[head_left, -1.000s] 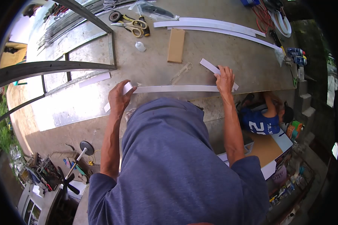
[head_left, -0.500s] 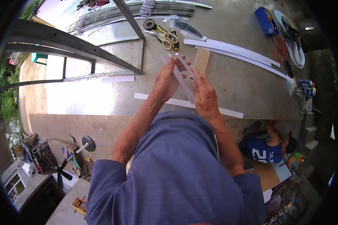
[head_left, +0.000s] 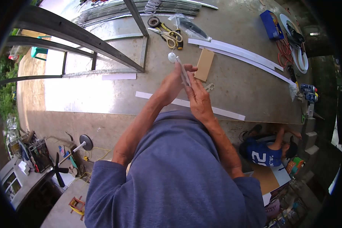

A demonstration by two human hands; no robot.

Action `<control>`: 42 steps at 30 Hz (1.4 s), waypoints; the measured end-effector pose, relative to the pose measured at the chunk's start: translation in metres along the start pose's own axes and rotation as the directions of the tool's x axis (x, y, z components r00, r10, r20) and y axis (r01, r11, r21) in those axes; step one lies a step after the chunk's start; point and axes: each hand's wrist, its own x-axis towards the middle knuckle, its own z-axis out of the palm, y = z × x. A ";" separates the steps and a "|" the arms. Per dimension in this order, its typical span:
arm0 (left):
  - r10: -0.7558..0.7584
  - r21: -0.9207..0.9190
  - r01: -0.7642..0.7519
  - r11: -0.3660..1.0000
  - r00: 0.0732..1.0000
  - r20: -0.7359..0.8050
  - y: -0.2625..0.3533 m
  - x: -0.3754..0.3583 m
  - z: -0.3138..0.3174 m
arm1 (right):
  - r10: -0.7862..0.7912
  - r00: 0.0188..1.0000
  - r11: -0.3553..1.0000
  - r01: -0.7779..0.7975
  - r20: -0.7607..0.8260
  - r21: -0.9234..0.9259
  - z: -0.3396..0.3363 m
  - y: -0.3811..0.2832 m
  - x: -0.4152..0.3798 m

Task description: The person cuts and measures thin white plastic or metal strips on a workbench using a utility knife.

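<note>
Thin white strips (head_left: 183, 73) are pressed together upright between my two hands above the metal table (head_left: 114, 97). My left hand (head_left: 172, 84) is closed round them from the left, thumb near their far end. My right hand (head_left: 200, 99) grips their near part, its fingers laid along the side. Beyond the fingertips shows a small round white thing (head_left: 172, 57) whose kind I cannot make out. A small pale piece with holes (head_left: 209, 87) is beside my right hand. A tan flat block (head_left: 204, 65) lies just past it. One long white strip (head_left: 226, 113) lies below my wrists.
Scissors (head_left: 174, 37), a tape roll (head_left: 153, 22) and a plastic bag (head_left: 190, 27) lie farther back. Long white strips (head_left: 239, 54) stretch right. A metal frame (head_left: 83, 41) stands left. A person in a blue shirt (head_left: 268, 152) is low at right, beyond the table edge.
The white strips, spread apart in a V before, are now brought together between my hands. My right hand has moved slightly left. The person at right has stretched an arm out.
</note>
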 end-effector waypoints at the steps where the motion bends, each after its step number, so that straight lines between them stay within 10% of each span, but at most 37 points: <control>1: 0.096 0.132 -0.093 0.987 0.995 -0.018 0.001 -0.002 -0.005 | 0.076 0.996 0.990 -0.081 0.039 0.119 -0.003 -0.002 -0.001; 3: 0.282 0.390 -0.255 0.885 0.959 -0.012 0.003 -0.008 -0.013 | 0.228 0.957 0.911 -0.276 0.180 0.308 -0.011 -0.004 -0.001; 13: 0.254 0.314 -0.187 0.931 0.949 -0.186 0.006 -0.015 -0.022 | 0.283 0.731 0.382 -0.679 0.620 0.626 -0.029 0.032 0.001; 38: 0.239 0.458 -0.049 0.887 0.900 -0.366 -0.006 -0.002 -0.027 | 0.323 0.701 0.468 -0.702 0.635 0.537 -0.027 0.046 -0.013; 42: 0.254 0.384 -0.086 0.919 0.875 -0.413 -0.004 -0.002 -0.040 | 0.376 0.719 0.713 -0.627 0.584 0.313 -0.050 0.027 -0.026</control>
